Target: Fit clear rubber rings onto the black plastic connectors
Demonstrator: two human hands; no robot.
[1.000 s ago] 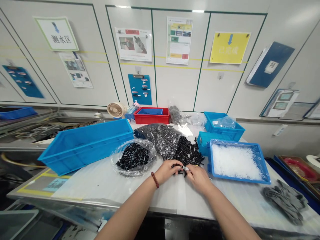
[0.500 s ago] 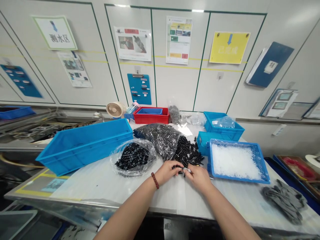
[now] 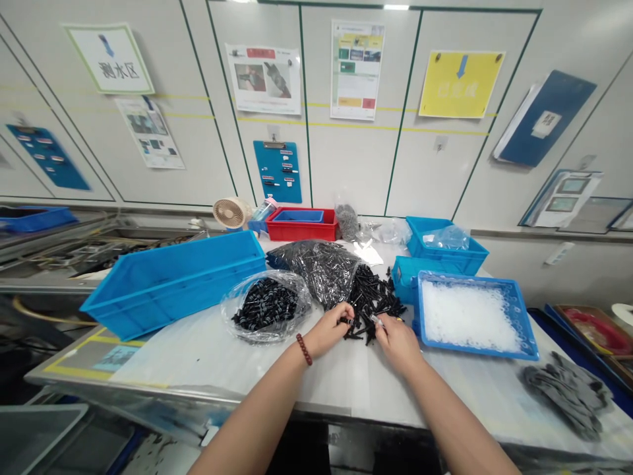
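Note:
My left hand (image 3: 332,328), with a red bead bracelet at the wrist, is closed on a small black part (image 3: 346,321). Apart from it, my right hand (image 3: 395,338) pinches a small whitish tool (image 3: 376,320) whose tip points up and left. Both hands are at the near edge of a loose pile of black parts (image 3: 373,293). That pile spills from a clear plastic bag (image 3: 321,270) full of black parts. To the left sits an open clear bag (image 3: 270,307) holding black parts with grey rings.
A blue tray (image 3: 527,330) of small clear-white rings stands right of my hands. A long blue bin (image 3: 173,284) is at the left. Grey gloves (image 3: 568,396) lie at the right. Behind are a red bin (image 3: 301,231), a fan (image 3: 231,213) and blue bins (image 3: 448,249).
My hands have moved apart; they were together at the black part. The whitish tool is now away from the left hand. The view has shifted slightly.

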